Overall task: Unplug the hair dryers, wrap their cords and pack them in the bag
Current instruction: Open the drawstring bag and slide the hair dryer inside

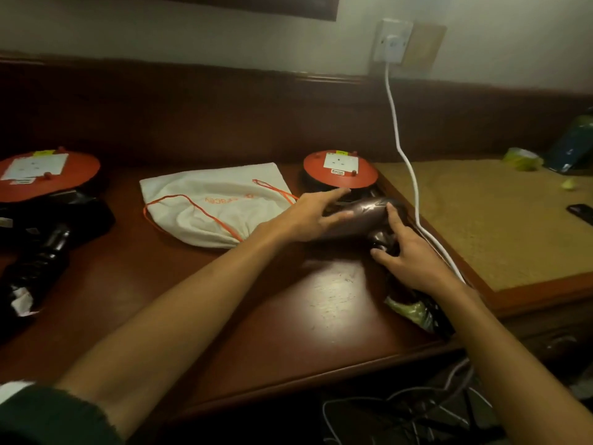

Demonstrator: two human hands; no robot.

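Head view: hair dryer (359, 220) lies at 4 o'clock of the bag (211, 203). Left hand (308, 216) rests straight-fingered on its barrel; right hand (407, 252) curls round the handle. Judged rigid, glossy, likely slippery; take the handle.

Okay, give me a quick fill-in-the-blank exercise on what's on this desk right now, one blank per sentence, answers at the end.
1. Both hands, left hand and right hand, are on the dark ____ by the desk's right edge.
2. The white drawstring bag has cords coloured ____.
3. The white cable runs up to a plug in the ____ socket.
4. The bag lies between two round ____ extension reels, left reel and right reel.

Missing words: hair dryer; orange; wall; red
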